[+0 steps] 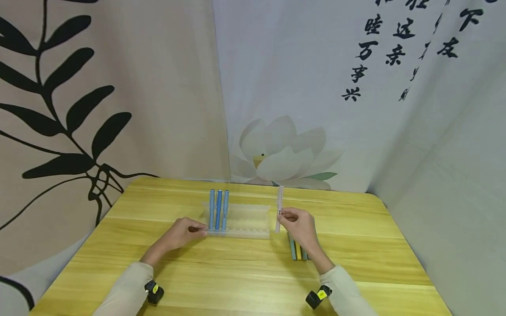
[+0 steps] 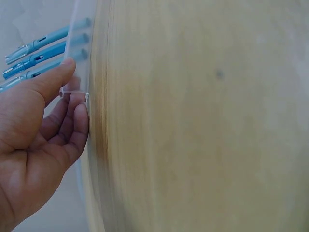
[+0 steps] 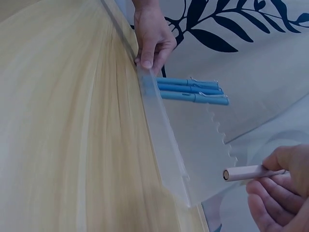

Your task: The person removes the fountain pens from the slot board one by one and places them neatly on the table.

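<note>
A clear plastic pen rack [image 1: 247, 235] with a notched back edge stands on the table. Three blue pens [image 1: 218, 213] lean side by side in its left part, clips toward the top. My left hand [image 1: 185, 233] pinches the rack's front left corner, the thumb [image 2: 63, 77] on the front wall and the fingers curled at the end. Just beyond the rack's right end, my right hand [image 1: 300, 226] holds a pale pink pen [image 1: 280, 197] nearly upright between thumb and fingers. In the right wrist view, the pink pen's round end [image 3: 227, 174] points toward the rack.
Several pens [image 1: 298, 251], green and yellow among them, lie on the wooden table [image 1: 237, 281] beneath my right hand, which partly hides them. Behind the table's far edge hangs a pale curtain [image 1: 300, 87] with printed leaves, a flower and characters.
</note>
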A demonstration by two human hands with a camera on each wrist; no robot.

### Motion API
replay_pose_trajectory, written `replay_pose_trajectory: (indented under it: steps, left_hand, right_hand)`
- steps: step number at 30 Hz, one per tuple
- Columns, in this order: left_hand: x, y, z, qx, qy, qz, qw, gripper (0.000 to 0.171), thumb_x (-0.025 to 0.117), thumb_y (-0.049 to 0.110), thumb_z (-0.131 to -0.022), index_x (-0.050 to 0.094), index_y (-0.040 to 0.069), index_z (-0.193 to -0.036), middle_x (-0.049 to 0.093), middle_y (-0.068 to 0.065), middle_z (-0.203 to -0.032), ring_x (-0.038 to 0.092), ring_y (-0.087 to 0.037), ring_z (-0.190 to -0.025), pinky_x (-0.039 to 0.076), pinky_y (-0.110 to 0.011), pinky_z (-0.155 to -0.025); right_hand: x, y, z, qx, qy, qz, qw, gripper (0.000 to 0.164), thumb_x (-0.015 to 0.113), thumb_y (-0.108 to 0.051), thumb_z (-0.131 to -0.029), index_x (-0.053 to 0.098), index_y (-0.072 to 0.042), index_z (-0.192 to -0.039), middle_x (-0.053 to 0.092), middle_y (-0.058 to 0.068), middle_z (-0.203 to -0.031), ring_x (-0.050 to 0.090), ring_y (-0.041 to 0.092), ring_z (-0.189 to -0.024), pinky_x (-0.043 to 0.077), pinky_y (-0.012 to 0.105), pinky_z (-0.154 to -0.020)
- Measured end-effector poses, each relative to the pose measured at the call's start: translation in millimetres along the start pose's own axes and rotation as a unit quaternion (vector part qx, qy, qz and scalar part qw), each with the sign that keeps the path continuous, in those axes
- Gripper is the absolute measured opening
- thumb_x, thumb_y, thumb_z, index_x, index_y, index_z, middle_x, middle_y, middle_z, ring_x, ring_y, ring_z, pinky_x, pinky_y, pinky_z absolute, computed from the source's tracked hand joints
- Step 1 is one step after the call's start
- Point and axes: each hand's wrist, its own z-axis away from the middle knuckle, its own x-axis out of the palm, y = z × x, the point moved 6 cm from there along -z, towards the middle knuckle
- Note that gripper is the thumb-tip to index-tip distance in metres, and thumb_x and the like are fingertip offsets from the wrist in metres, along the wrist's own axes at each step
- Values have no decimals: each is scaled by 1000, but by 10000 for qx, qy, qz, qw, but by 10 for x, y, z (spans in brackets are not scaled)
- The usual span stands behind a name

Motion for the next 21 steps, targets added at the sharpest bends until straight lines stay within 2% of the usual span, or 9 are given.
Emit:
replay_pose_trajectory:
  steps: [10,21]
  left_hand:
    - [5,-8,4,24,-12,52,10000,31,71,26,-99,76,5,-120,75,-10,-115,68,-14,-92,56,-25,-74]
    - [7,-7,1,15,-54,63,10000,31,71,25,-99,75,4,-121,75,-11,-115,67,-15,-90,56,-25,-73]
  right_hand:
    - [-223,162,75,284,115,63,9995,20,79,-18,-91,79,-6,-108,77,5,-94,73,19,-85,58,26,-70]
    - [-488,365,214,526,274,280,9978,21,77,-17,-92,79,-5,-110,77,8,-96,74,19,-85,58,23,-67]
